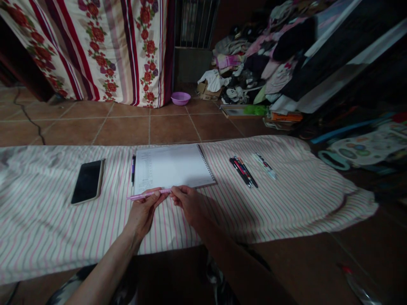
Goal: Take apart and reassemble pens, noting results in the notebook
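Both hands meet over a striped cloth (286, 199) spread on the tiled floor. My left hand (143, 212) and my right hand (187, 201) pinch a thin pink pen (148, 194) between them, held level, the left hand at its middle and the right hand at its right end. Just beyond the pen lies a spiral notebook (171, 166) open on a white page with faint writing down its left side. A dark pen (133, 169) rests along the notebook's left edge.
A black phone (87, 181) lies face up to the left on the cloth. Several pens (243, 171) and a white marker (264, 165) lie to the right. Behind are a purple bowl (180, 98), a floral curtain (104, 46) and a clothes pile (263, 59).
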`<move>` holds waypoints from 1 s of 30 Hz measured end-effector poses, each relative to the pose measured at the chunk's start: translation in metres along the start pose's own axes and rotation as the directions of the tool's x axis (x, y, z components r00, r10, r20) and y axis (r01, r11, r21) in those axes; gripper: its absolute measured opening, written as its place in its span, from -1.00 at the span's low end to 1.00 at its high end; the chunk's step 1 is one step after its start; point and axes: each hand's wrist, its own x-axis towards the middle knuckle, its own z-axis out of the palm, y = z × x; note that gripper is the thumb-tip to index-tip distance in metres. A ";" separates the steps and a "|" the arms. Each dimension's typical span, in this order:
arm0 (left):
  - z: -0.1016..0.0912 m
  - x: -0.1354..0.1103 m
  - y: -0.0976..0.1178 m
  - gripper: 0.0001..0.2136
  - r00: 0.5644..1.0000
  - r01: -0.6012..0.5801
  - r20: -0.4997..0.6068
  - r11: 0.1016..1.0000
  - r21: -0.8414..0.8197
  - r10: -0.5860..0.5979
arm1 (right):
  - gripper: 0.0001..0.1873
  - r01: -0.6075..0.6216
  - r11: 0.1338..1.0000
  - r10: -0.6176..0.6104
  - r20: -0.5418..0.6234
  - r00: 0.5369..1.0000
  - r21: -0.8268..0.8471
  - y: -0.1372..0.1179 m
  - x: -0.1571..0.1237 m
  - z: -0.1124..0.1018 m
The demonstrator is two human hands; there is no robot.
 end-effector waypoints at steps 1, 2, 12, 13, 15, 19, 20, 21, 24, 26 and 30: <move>0.000 0.000 0.000 -0.88 1.000 -0.001 0.000 1.000 0.000 0.001 | -0.77 0.008 1.000 -0.008 0.001 1.000 -0.004 0.000 0.000 0.000; 0.000 0.000 0.000 -0.88 1.000 -0.001 0.001 1.000 -0.002 0.001 | -0.77 0.013 1.000 -0.013 0.001 1.000 -0.005 0.001 0.000 0.000; -0.004 0.004 -0.004 -0.90 1.000 -0.002 -0.024 1.000 -0.024 0.002 | -0.77 0.017 1.000 -0.017 0.016 1.000 0.001 0.003 0.003 0.000; -0.004 0.004 -0.004 -0.91 1.000 -0.004 -0.030 1.000 -0.028 0.003 | -0.77 0.022 1.000 -0.022 0.019 1.000 0.003 0.004 0.003 0.000; -0.004 0.005 -0.004 -0.91 0.999 -0.007 -0.037 1.000 -0.028 0.006 | -0.77 0.024 1.000 -0.024 0.022 0.999 0.018 0.005 0.004 -0.001; -0.004 0.005 -0.003 -0.91 1.000 -0.009 -0.030 1.000 -0.017 0.008 | -0.76 -0.004 0.999 0.002 0.031 1.000 0.041 0.003 0.003 0.000; -0.004 0.005 -0.003 -0.91 1.000 -0.008 -0.027 1.000 -0.016 0.008 | -0.75 -0.018 0.999 0.016 0.043 0.999 0.046 0.002 0.002 0.000; -0.005 0.005 -0.003 -0.92 1.000 -0.008 -0.024 1.000 -0.016 0.007 | -0.74 -0.032 0.998 0.029 0.056 0.998 0.051 0.001 0.002 0.000; -0.005 0.004 -0.003 -0.91 1.000 -0.009 -0.019 1.000 -0.013 0.009 | -0.70 -0.077 0.996 0.074 0.070 0.995 0.049 0.000 0.001 0.000; -0.005 0.004 -0.003 -0.91 1.000 -0.011 -0.018 1.000 -0.010 0.011 | -0.69 -0.102 0.994 0.100 0.054 0.993 0.035 0.000 0.001 -0.001; -0.005 0.004 -0.003 -0.89 1.000 -0.012 -0.018 1.000 -0.013 0.012 | -0.73 -0.105 0.994 0.105 0.026 0.994 -0.003 -0.001 0.003 -0.002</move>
